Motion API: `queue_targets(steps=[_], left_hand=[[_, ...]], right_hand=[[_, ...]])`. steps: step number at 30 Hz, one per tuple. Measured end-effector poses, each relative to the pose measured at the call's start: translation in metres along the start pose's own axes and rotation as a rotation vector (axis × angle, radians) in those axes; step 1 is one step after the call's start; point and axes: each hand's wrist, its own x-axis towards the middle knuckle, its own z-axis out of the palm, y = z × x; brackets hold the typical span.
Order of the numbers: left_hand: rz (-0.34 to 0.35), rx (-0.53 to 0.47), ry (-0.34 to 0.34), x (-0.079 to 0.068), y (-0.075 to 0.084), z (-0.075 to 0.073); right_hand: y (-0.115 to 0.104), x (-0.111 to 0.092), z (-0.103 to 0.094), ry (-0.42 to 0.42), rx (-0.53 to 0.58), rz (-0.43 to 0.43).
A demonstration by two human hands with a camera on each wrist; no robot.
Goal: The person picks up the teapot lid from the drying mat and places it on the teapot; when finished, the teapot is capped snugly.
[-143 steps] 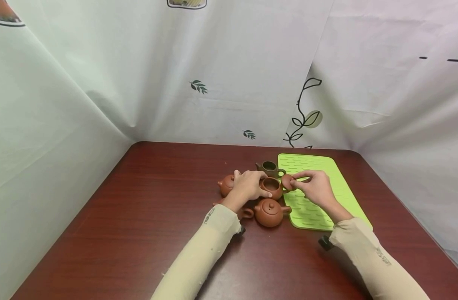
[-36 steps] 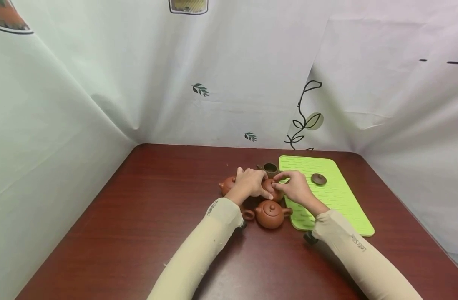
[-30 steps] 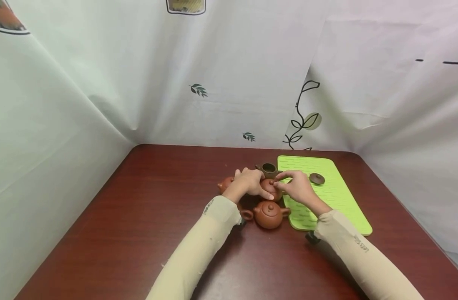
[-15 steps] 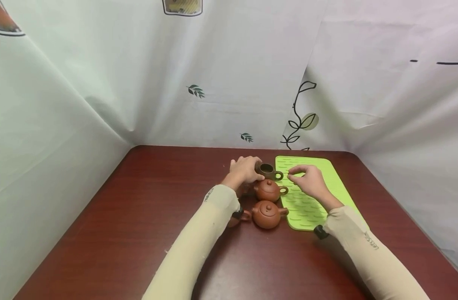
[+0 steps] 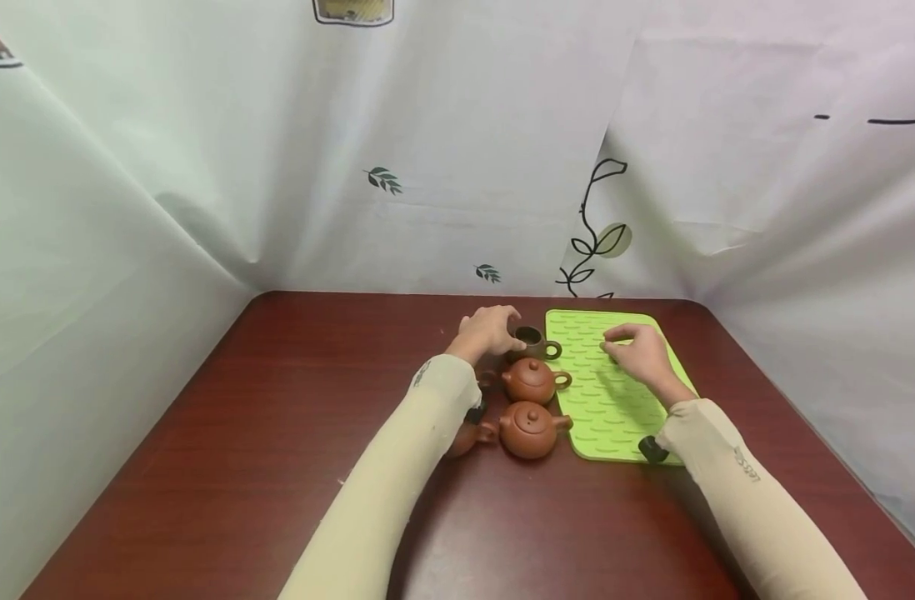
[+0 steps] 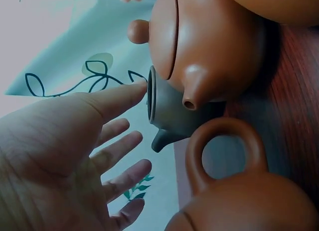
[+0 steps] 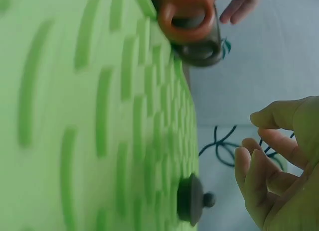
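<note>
My left hand (image 5: 490, 331) is beside the dark brown lidless teapot (image 5: 534, 348), its thumb at the rim and its fingers spread; in the left wrist view I cannot tell whether the thumb touches. Over the green mat (image 5: 600, 425), my right hand (image 5: 641, 354) hovers with bent fingers and holds nothing. A dark lid (image 7: 191, 200) lies on the mat below it, seen in the right wrist view and hidden by the hand in the head view. Just in front of the dark teapot stands a lidded reddish-brown teapot (image 5: 531, 383).
Another lidded reddish-brown teapot (image 5: 529, 435) stands nearest the front, by the mat's left edge. To its left, a further teapot (image 5: 467, 439) is partly hidden by my left sleeve. The dark red table (image 5: 315, 400) ends at a white patterned cloth (image 5: 442, 233).
A reddish-brown lid, earlier pinched in my right hand, now sits on the middle teapot. The right hand let go and moved right over the mat; the left moved back to the dark teapot.
</note>
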Motion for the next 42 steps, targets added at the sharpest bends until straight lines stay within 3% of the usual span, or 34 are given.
queue_targets(steps=[5,10,18,42], left_hand=[[-0.024,0.000,-0.029,0.003,-0.001,0.000],[0.015,-0.003,-0.055,0.004,-0.001,0.006],[0.023,0.005,-0.050,0.006,0.000,0.013],[-0.056,0.101,0.029,0.009,0.006,0.014]], right_hand=[[0.009,0.005,-0.004,-0.025,0.004,0.074],[0.023,0.009,-0.007,-0.062,-0.031,0.118],[0.037,0.013,-0.006,-0.073,-0.054,0.137],[0.049,0.011,-0.012,-0.057,-0.017,0.145]])
